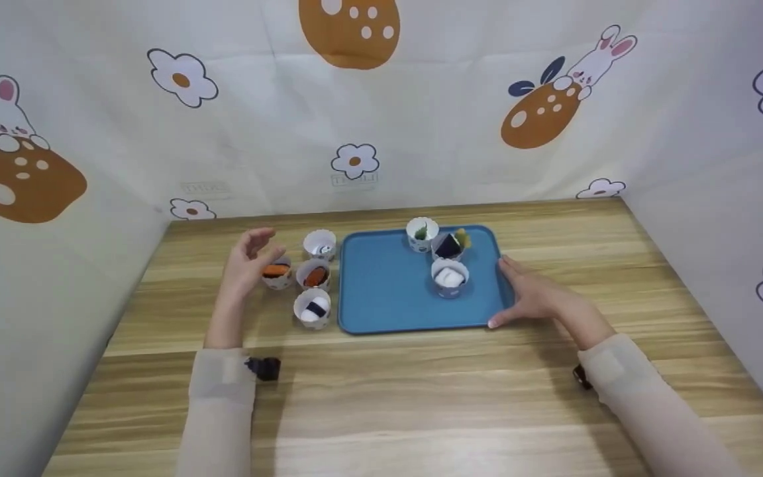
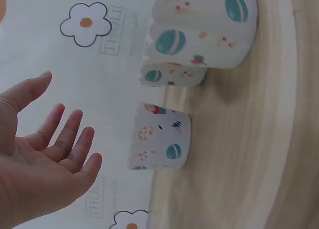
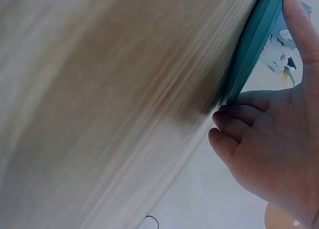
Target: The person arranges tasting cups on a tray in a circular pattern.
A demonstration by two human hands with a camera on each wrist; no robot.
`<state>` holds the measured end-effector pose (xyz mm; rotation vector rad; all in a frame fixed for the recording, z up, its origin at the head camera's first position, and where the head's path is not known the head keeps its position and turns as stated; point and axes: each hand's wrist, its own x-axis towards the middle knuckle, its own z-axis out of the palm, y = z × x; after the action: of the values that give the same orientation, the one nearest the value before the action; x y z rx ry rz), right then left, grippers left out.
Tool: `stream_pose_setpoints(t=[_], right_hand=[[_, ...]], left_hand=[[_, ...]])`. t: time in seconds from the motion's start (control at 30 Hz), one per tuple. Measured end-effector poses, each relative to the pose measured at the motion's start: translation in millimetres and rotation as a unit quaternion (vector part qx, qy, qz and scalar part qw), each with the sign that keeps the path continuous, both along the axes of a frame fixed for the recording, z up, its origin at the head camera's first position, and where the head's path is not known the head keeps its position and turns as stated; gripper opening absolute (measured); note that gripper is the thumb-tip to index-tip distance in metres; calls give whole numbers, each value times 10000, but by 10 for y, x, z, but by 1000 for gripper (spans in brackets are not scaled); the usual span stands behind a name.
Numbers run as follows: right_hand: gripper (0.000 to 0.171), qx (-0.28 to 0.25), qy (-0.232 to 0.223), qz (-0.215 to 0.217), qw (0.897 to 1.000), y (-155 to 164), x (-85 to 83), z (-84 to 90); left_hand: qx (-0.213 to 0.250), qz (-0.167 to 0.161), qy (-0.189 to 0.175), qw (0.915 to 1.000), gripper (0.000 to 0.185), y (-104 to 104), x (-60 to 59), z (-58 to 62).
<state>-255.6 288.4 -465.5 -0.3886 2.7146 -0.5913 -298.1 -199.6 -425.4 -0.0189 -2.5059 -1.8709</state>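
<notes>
Left of the blue tray [image 1: 381, 285], four patterned paper cups stand upright on the wood-grain surface [image 1: 368, 397]. Closest to the tray's left rim, three are lined up: a cup with a small pale piece [image 1: 320, 245] by its far-left corner, a cup with a reddish-orange piece [image 1: 315, 276] next, and a cup with a white, dark-banded piece [image 1: 313, 308] toward its near-left corner. Farther left of the tray is a cup with an orange piece [image 1: 277, 273]; the left hand [image 1: 247, 262] hovers by it with thumb and fingers apart and loosely bent, holding nothing. The left wrist view shows that hand clear of the three cups in sight there.

Along the tray's right rim lies the right hand [image 1: 530, 291], thumb and fingers spread wide, the thumb at the near-right corner and the fingertips touching the side farther back.

Inside the tray, toward its far-right part, three more cups are grouped: a cup with a green piece [image 1: 422, 235] at the far rim, a cup with a dark triangular piece [image 1: 448, 246] beside it, and a cup with a white piece [image 1: 450, 278] nearer the middle. Behind the tray hangs a curtain [image 1: 421, 119] printed with rabbits and flowers.
</notes>
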Motion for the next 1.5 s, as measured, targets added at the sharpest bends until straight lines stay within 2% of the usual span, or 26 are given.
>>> stream_pose_setpoints(t=[0.17, 0.43, 0.7, 0.97, 1.33, 1.5], right_hand=[[135, 31, 2, 16, 10000, -5, -3, 1], [134, -15, 86, 87, 9999, 6, 12, 7], [136, 45, 20, 65, 10000, -8, 2, 6], [136, 37, 20, 68, 10000, -8, 0, 6], [135, 18, 22, 74, 10000, 1, -6, 5], [134, 36, 45, 91, 9999, 3, -10, 3]], left_hand=[[98, 48, -286, 9995, 60, -63, -11, -81], [360, -118, -353, 9987, 65, -151, -36, -198], [336, -151, -803, 9961, 73, -204, -54, -285], [42, -302, -621, 9976, 70, -244, -89, -360], [-497, -351, -1094, 9921, 76, -254, -104, -391], [-675, -427, -1142, 9902, 77, -249, -107, -399]])
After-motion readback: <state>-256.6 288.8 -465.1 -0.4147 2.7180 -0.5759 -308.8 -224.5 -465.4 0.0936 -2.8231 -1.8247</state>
